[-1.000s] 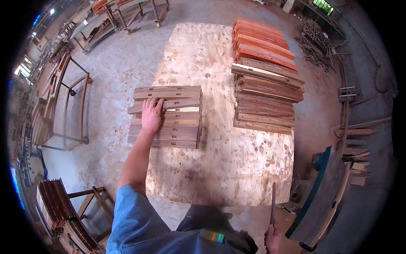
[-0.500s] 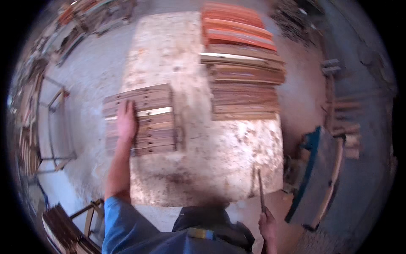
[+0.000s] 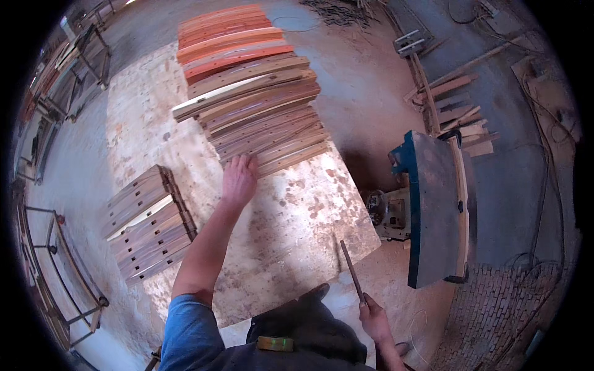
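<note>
My left hand [image 3: 241,178] reaches over the table to the near left end of a row of brown wooden slats [image 3: 278,127]. Its fingers curl over the end of the closest wooden slat [image 3: 294,160]. Low on the right, my right hand [image 3: 375,318] is closed around a thin, dark, straight rod [image 3: 352,272], which points up and away past the table's near edge. Left of my forearm lies a block of wooden pieces [image 3: 148,226] side by side, with dark slots and one pale strip among them.
All this rests on a pale, stained tabletop [image 3: 272,260]. Orange-red slats [image 3: 229,34] lie beyond the brown ones. A grey-topped machine with a teal edge [image 3: 436,210] stands at the right. Wood offcuts [image 3: 464,117] lie behind it, and a metal frame [image 3: 65,266] stands at the left.
My left hand has left the slotted block and moved right to the brown slats. The view has turned rightward. My right hand still holds the rod.
</note>
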Tool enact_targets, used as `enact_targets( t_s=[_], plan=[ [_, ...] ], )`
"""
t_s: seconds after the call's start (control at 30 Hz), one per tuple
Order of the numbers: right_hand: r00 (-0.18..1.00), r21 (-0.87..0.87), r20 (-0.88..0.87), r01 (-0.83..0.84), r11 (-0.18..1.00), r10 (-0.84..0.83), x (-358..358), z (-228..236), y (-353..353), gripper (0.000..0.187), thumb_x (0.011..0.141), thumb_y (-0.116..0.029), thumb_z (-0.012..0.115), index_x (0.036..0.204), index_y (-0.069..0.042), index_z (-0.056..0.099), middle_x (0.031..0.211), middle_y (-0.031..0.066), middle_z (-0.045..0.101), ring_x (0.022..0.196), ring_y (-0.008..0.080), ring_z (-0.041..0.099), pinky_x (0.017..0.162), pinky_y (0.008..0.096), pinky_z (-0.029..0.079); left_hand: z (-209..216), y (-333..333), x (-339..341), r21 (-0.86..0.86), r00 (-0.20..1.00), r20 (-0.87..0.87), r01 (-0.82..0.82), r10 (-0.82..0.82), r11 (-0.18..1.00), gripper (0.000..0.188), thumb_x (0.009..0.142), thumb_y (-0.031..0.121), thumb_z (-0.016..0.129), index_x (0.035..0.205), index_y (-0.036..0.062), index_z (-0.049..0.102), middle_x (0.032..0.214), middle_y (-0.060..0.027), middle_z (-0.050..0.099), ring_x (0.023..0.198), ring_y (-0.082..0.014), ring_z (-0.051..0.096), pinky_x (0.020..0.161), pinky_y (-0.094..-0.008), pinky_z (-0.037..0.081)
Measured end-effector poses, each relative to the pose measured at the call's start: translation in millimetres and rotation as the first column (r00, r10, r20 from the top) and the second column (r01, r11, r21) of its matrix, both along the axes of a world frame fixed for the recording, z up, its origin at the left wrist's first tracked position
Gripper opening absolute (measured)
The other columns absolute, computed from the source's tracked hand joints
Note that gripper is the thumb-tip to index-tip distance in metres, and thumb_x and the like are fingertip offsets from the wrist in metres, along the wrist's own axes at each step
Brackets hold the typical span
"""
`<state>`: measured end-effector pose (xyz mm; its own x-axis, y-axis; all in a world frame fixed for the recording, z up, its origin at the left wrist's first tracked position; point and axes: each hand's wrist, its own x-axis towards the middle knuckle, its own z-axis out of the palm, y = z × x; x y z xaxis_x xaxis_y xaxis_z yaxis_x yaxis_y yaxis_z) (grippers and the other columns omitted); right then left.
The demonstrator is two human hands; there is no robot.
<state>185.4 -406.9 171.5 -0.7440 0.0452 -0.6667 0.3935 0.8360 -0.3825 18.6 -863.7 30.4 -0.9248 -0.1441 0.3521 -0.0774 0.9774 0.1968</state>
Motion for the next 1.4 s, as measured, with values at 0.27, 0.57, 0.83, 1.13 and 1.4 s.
enact_targets(
  t_s=[0.27,0.57,0.83,1.13,1.4],
  plan=[
    [0.986,-0.067,-0.008,0.168,0.984,-0.168,25.1,-11.0,36.9,0.047,0.1,-0.028,0.054,0.138,-0.001,0.053,0.075,0.0107,0.065,0.068,0.016,0.063,0.068,0.0322,0.052,3.5,12.0,-21.6,-0.214,0.993,0.102,-0.044,0.067,0.976,0.018,0.082,0.016,0.06,0.097,0.0057,0.061,0.093,-0.0106,0.058,0.093,-0.0287,0.057,0.077,-0.0425,0.047],
    [0.981,-0.167,-0.03,0.184,0.969,-0.191,30.5,-25.0,122.2,0.044,0.1,-0.027,0.054,0.137,-0.003,0.055,0.078,0.0135,0.066,0.071,0.0166,0.064,0.071,0.0319,0.052,47.4,108.9,34.2,0.531,0.955,0.288,-0.219,0.068,0.818,0.025,0.084,0.015,0.064,0.101,-0.0021,0.059,0.086,-0.0137,0.064,0.07,-0.0277,0.066,0.062,-0.0401,0.053],
    [0.964,-0.346,-0.224,0.057,0.936,-0.142,36.6,-58.1,282.8,0.044,0.099,-0.026,0.055,0.138,-0.004,0.054,0.082,0.0157,0.068,0.073,0.0179,0.064,0.074,0.0322,0.052,93.3,318.7,100.0,0.955,0.983,0.169,-0.181,-0.072,-0.234,0.026,0.092,0.016,0.056,0.111,-0.001,0.055,0.089,-0.0107,0.065,0.07,-0.0216,0.066,0.064,-0.0324,0.056],
    [0.934,-0.35,-0.207,0.208,0.913,-0.292,46.9,-25.2,473.9,0.043,0.098,-0.021,0.055,0.136,-0.003,0.055,0.075,0.0161,0.064,0.068,0.0185,0.062,0.071,0.0328,0.052,109.8,560.2,103.9,0.708,0.982,0.109,-0.186,-0.155,-0.681,0.049,0.1,0.056,0.038,0.096,0.0101,0.055,0.076,-0.0086,0.056,0.055,-0.0214,0.051,0.048,-0.0334,0.042],
    [0.85,-0.406,-0.162,0.405,0.819,-0.501,82.1,-33.7,551.8,0.043,0.099,-0.022,0.054,0.138,-0.004,0.054,0.07,0.0101,0.061,0.064,0.0148,0.058,0.066,0.0309,0.05,93.8,690.8,75.3,0.618,0.929,0.124,-0.348,-0.35,-0.705,0.047,0.101,0.052,0.037,0.091,0.0099,0.055,0.076,-0.0079,0.056,0.058,-0.0206,0.053,0.047,-0.0339,0.044]
  ],
)
